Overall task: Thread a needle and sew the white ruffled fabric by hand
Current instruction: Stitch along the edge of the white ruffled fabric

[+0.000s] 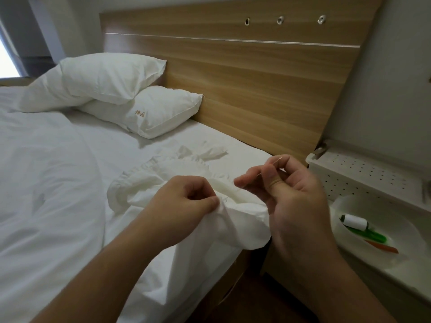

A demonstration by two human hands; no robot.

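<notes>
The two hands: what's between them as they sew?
In the head view, a bunched fold of the white ruffled fabric lies between the left hand and the right hand, with a faint thread crossing it.

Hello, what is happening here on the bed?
A person is sewing by hand at the edge of a bed. The left hand pinches the white ruffled fabric, which lies on the sheet. The right hand pinches a needle, raised just above the cloth; a thin thread seems to run down to it. A white spool lies in a bowl on the bedside table.
</notes>
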